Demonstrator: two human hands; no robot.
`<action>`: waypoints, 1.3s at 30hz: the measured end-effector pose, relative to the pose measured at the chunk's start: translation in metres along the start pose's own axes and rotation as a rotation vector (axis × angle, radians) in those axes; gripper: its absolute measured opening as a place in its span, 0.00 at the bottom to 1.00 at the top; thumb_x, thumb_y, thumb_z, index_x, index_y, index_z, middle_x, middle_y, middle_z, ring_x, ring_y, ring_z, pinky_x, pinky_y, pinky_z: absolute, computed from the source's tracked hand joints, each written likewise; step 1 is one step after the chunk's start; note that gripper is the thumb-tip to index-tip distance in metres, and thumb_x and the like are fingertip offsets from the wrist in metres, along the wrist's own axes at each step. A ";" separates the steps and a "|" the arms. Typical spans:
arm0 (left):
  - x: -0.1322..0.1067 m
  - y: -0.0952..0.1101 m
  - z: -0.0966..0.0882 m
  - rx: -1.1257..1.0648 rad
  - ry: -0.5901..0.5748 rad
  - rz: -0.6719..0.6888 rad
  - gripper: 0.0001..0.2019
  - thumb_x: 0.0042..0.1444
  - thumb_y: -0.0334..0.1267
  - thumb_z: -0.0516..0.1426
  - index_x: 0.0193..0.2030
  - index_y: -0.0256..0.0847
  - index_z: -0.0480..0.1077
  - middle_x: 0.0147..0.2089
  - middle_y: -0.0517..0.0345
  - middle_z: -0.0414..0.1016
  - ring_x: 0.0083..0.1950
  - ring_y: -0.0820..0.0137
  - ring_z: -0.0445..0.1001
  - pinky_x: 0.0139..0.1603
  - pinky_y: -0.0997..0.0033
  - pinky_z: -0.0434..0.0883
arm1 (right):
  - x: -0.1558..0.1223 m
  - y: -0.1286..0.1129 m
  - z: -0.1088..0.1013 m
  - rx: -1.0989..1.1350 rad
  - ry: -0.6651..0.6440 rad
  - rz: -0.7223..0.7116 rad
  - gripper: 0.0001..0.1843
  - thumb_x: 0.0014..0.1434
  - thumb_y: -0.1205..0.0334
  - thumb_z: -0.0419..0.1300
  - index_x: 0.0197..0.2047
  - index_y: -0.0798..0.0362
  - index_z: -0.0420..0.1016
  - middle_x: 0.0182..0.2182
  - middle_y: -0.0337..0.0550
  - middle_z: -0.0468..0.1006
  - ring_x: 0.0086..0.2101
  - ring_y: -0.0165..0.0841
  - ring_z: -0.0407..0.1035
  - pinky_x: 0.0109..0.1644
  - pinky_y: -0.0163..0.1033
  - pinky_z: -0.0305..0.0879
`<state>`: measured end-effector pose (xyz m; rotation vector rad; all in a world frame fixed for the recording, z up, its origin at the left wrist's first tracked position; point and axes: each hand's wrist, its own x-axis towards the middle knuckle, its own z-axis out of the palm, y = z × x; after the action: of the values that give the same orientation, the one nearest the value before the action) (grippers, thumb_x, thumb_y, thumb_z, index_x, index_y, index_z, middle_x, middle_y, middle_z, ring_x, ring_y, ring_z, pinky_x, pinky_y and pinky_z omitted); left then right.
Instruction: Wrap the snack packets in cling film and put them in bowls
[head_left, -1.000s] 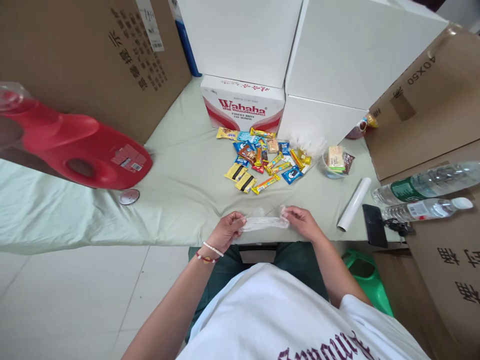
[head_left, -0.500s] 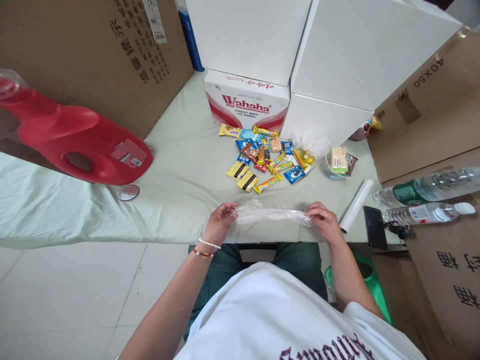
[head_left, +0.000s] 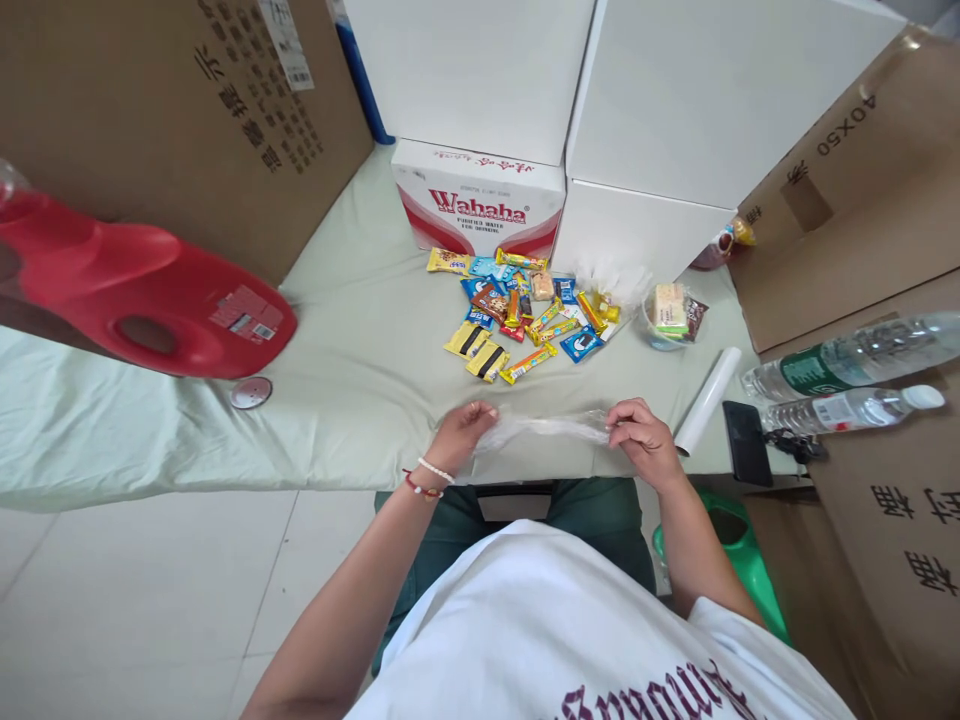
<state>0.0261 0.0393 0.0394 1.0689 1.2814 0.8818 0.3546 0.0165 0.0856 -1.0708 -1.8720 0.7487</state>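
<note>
A clear plastic bag (head_left: 551, 427), thin and gathered lengthwise, stretches between my two hands just above the front of the table. My left hand (head_left: 461, 432) pinches one end of it, with bead bracelets on the wrist. The other end is pinched in the fingers of my right hand (head_left: 642, 437). Beyond the bag lies a loose pile of wrapped snacks (head_left: 517, 310) in yellow, blue and brown packets. To the right of the pile, a small clear bowl (head_left: 660, 335) holds several more snacks. A crumpled heap of clear plastic (head_left: 619, 285) sits between pile and bowl.
A Wahaha carton (head_left: 480, 205) and white boxes (head_left: 645, 225) stand behind the snacks. At left is a red jug (head_left: 150, 290) near a round lid (head_left: 251, 392). On the right lie a white roll (head_left: 707, 403), a phone (head_left: 747, 442) and bottles (head_left: 855, 410).
My left hand has moved right, closer to my right hand, and the bag between them is narrower and more bunched. The whole view has shifted slightly.
</note>
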 end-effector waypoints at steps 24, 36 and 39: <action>-0.033 -0.020 0.027 0.124 0.661 0.085 0.11 0.68 0.51 0.52 0.45 0.46 0.63 0.27 0.66 0.66 0.24 0.69 0.70 0.32 0.69 0.65 | 0.044 -0.002 0.130 0.795 0.088 0.901 0.30 0.37 0.44 0.78 0.35 0.49 0.70 0.24 0.32 0.72 0.26 0.28 0.65 0.30 0.34 0.65; -0.006 -0.013 0.032 0.464 0.373 0.290 0.19 0.56 0.46 0.62 0.52 0.41 0.70 0.49 0.42 0.75 0.54 0.52 0.73 0.58 0.54 0.66 | 0.063 0.015 0.147 0.364 -0.126 0.685 0.14 0.49 0.49 0.67 0.32 0.48 0.72 0.21 0.31 0.69 0.20 0.30 0.63 0.24 0.37 0.59; 0.011 -0.020 0.035 0.314 0.362 0.153 0.09 0.60 0.47 0.59 0.36 0.45 0.69 0.29 0.58 0.69 0.34 0.62 0.70 0.42 0.65 0.64 | 0.062 0.017 0.144 0.457 -0.120 0.710 0.16 0.48 0.47 0.69 0.34 0.48 0.73 0.21 0.31 0.69 0.20 0.30 0.62 0.25 0.37 0.59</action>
<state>0.0608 0.0398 0.0164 1.3064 1.6976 1.0457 0.2168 0.0666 0.0265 -1.4022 -1.2832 1.5848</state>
